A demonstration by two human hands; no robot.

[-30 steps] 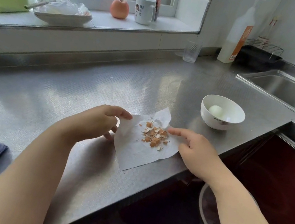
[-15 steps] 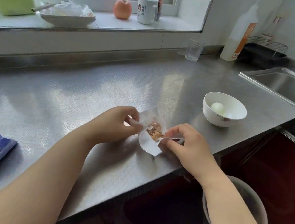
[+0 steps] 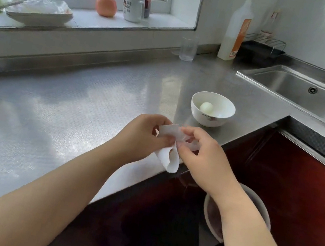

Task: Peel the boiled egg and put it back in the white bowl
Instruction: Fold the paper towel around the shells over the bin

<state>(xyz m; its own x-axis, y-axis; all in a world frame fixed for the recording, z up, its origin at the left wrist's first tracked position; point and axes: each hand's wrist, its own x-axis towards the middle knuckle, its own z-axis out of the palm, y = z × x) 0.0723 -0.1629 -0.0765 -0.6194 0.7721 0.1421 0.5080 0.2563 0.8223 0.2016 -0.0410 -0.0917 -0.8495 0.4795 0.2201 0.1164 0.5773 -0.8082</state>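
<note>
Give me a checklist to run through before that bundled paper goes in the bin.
1. Peeled egg back in the white bowl: ok.
2. Paper folded shut: cannot tell, a gap shows low down.
3. Left hand and right hand both have a grip on the paper: ok.
4. Shell bits left on the counter: none seen, ok.
5. Bin below the counter edge: ok, partly hidden by the right arm.

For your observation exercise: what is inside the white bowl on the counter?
The white bowl holds one peeled egg, lying left of centre on its floor. The near wall hides the bowl's lowest inner part, so small bits there cannot be ruled out.
</note>
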